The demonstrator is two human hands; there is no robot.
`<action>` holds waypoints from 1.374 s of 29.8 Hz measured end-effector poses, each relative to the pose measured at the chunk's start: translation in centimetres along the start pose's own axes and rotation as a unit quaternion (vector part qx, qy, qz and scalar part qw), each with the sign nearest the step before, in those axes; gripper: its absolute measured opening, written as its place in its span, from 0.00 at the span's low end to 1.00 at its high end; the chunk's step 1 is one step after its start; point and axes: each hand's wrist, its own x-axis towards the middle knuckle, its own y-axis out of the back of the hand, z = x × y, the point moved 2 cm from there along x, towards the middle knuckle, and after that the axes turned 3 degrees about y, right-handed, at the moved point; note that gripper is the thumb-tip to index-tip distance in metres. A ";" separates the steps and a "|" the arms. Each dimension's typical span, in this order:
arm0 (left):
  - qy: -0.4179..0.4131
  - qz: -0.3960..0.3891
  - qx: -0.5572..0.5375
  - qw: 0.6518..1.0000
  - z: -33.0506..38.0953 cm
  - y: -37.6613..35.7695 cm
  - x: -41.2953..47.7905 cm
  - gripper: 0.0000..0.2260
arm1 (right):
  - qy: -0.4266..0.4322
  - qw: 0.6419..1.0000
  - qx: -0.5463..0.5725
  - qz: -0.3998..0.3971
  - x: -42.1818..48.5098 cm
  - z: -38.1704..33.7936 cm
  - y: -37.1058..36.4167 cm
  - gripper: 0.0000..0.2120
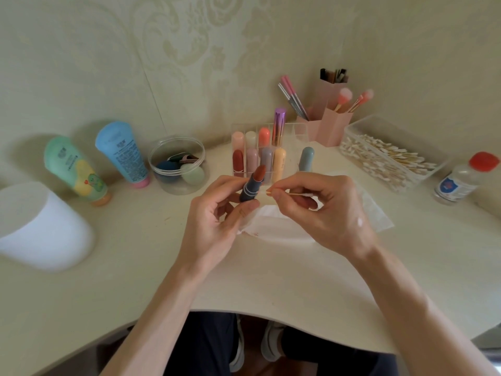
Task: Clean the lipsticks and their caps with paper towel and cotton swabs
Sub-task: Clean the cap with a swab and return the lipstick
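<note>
Lipstick (250, 187), uncapped, with a dark blue-grey tube and a brick-red bullet, is held tilted above the middle of the tabletop (271, 280). The left hand (217, 213) grips it with thumb and curled fingers round the tube. The right hand (325, 210) pinches a cotton swab (295, 194) between thumb and forefinger. The swab lies almost level, its left end just beside the tube; whether they touch I cannot tell.

Under both hands a sheet of paper towel (276, 226) lies flat, with faint red smears near its left edge. At the left edge of the view stands a blurred white cylinder (40, 226).

Beyond the hands a blue-grey cap (306, 158) stands upright on the tabletop, just right of a clear organiser (298, 128) that holds capped lipsticks in two rows, a purple metallic one (279, 123) tallest at the back. Left of the organiser sits a round clear jar (177, 165) of sponges, then a blue tube (122, 153) and a green tube (73, 169), both cap-down against the wall.

To the right, a clear box (387, 156) holds many cotton swabs, and a clear bottle with a red cap (461, 180) stands past it. Pink holders (330, 126) with brushes stand farthest back.
</note>
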 end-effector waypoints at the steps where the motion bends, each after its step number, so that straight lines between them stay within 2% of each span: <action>1: -0.002 0.000 -0.001 1.000 0.0 0.0 0.0 0.12 | 0.000 1.000 -0.002 0.000 0.0 0.0 0.0 0.06; 13: 0.007 -0.052 0.027 0.998 0.1 -0.5 -0.1 0.14 | -0.014 1.000 0.000 0.017 0.1 0.3 0.2 0.05; 19: 0.031 -0.030 0.018 0.999 0.1 -0.3 -0.4 0.12 | 0.010 1.000 -0.017 -0.001 0.1 -0.1 0.0 0.06; 22: 0.045 -0.016 -0.022 0.999 0.5 -0.4 -0.4 0.17 | 0.011 1.000 -0.020 0.009 0.1 0.1 0.1 0.05; 27: 0.056 -0.019 -0.032 0.998 0.4 -0.4 -0.5 0.09 | 0.004 1.000 -0.018 0.014 0.1 0.1 0.2 0.07; 30: 0.055 -0.023 -0.027 0.998 0.5 -0.3 -0.5 0.06 | 0.007 1.000 -0.017 0.016 0.1 -0.2 0.2 0.12; 35: 0.045 -0.027 -0.020 0.998 0.4 -0.3 -0.5 0.08 | 0.011 1.000 -0.011 0.015 0.2 -0.4 0.2 0.15; 41: 0.025 -0.031 -0.014 0.999 0.5 -0.4 -0.5 0.08 | 0.011 1.000 -0.006 0.006 0.1 -0.4 0.0 0.11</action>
